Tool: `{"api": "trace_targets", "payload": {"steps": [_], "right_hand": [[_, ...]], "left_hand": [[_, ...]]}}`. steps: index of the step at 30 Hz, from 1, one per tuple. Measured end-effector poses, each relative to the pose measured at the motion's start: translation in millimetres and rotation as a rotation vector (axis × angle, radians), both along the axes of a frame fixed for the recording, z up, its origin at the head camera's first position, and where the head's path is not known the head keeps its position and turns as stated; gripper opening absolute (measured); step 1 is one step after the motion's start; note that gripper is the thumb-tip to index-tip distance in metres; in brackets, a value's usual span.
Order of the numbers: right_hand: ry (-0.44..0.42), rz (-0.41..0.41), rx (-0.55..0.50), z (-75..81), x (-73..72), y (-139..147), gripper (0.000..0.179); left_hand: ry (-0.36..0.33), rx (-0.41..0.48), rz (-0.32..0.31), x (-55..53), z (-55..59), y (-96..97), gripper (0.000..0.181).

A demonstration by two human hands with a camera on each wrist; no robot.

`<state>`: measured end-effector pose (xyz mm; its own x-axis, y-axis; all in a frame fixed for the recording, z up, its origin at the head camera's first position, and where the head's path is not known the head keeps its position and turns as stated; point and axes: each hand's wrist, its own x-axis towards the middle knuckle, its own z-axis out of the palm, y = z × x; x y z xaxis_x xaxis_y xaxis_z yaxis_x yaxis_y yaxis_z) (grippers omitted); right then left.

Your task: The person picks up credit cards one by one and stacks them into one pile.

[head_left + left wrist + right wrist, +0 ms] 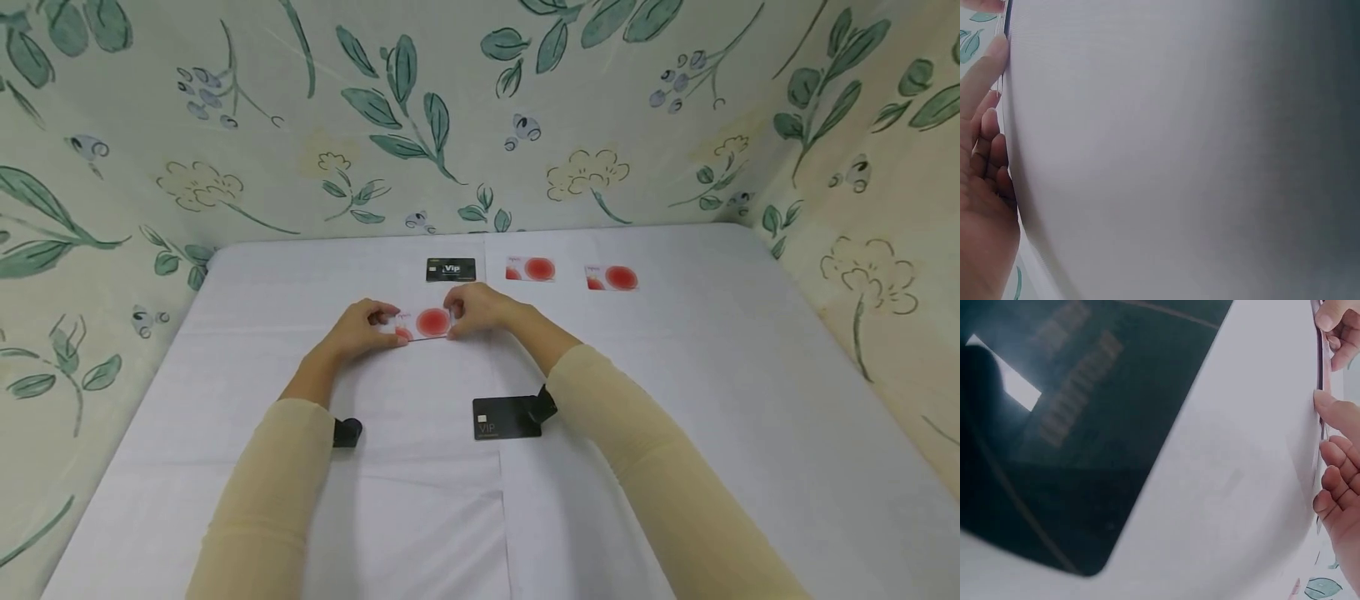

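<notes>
In the head view, a white card with a red circle (432,323) lies low over the middle of the white-covered table, between both hands. My left hand (363,326) holds its left end, thumb at the near corner and fingers at the far one. At the opposite end, my right hand (481,308) pinches the card between thumb and bent fingers. The left wrist view catches part of the left hand (985,194) at its left edge. Fingers of both hands, including the right hand (1342,481), show along the right side of the right wrist view.
Behind the hands lie a black Vip card (451,269) and two red-circle cards, one nearer (530,268) and one farther right (611,277). A larger-looking black VIP card (506,418) lies nearer, partly covered by the right wrist's camera (545,404). Leaf-patterned cloth (420,125) hangs behind.
</notes>
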<state>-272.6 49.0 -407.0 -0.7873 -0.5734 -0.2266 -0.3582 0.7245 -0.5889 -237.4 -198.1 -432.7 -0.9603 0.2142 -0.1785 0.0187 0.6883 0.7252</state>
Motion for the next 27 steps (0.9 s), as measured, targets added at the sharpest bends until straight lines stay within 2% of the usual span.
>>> {"api": "trace_targets", "payload": {"steps": [5, 17, 27], "right_hand": [[0.008, 0.03, 0.001, 2.9, 3.8, 3.6, 0.046], [0.04, 0.062, -0.035, 2.9, 8.1, 15.4, 0.047], [0.093, 0.085, -0.08, 4.4, 14.9, 27.8, 0.045]], "left_hand": [[0.022, -0.03, -0.019, 2.4, 0.6, 0.9, 0.057], [0.152, -0.123, -0.101, 3.5, 5.9, 5.0, 0.055], [0.19, -0.128, -0.14, 7.5, 12.8, 11.5, 0.053]]}}
